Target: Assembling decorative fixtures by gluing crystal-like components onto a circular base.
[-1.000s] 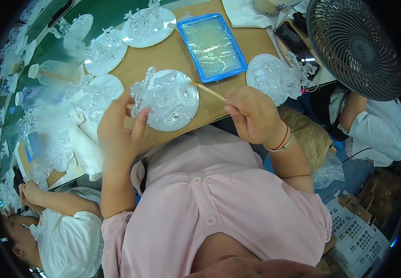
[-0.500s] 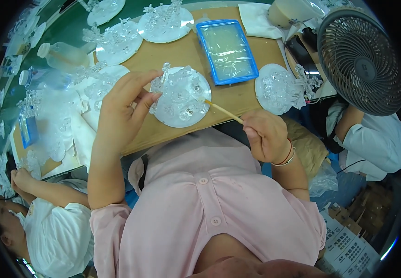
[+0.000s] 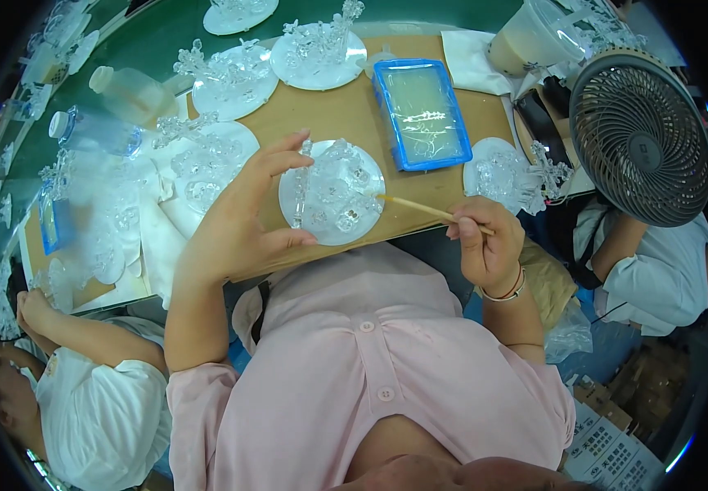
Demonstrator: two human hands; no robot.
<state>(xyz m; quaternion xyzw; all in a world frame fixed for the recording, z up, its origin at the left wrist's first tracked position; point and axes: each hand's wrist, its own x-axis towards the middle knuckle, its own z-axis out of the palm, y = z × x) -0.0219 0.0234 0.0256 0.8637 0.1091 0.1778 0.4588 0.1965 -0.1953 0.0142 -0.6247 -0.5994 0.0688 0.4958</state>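
Note:
A round white disc (image 3: 292, 214) lies on brown cardboard in front of me, with small clear plastic pieces (image 3: 352, 178) on it. A clear upright piece (image 3: 301, 184) stands near its left side. My left hand (image 3: 247, 209) spans the disc's left side with thumb and fingers spread apart. Its fingertips are at the disc's edge; whether they press on it I cannot tell. My right hand (image 3: 489, 241) is closed in a pinch on a thin wooden stick (image 3: 419, 207), whose yellowish tip reaches the right edge of the disc.
A blue-rimmed tray (image 3: 460, 135) with film over it lies beyond the disc. More discs bearing clear pieces stand around, one at the right (image 3: 489, 173). Plastic bottles (image 3: 96, 135) are at the left, a black fan (image 3: 644, 143) at the right. Other people sit on both sides.
My left hand has gone from pinching a clear upright piece to spread fingers at the disc's edge. The stick stays in my right hand. The whole view has shifted slightly.

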